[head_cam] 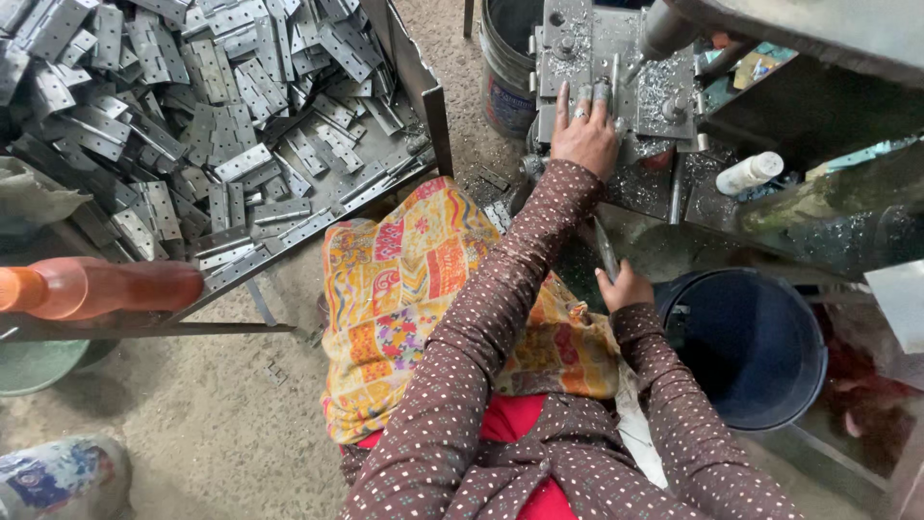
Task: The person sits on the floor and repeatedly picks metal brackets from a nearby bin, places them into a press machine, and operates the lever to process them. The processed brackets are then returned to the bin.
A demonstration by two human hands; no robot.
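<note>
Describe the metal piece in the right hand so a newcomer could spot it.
Start at the dark blue bucket at lower right. Just left of its rim, the right hand grips a thin grey metal strip. Unlike the hinges heaped in the tray, it stands alone, pointing upward.

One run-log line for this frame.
left hand: flat on machine jig | right hand: holds metal strip | hinge pile in tray at left

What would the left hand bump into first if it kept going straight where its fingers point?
The left hand already lies on the metal machine block. Straight ahead is more of that block, probably its bolts.
</note>
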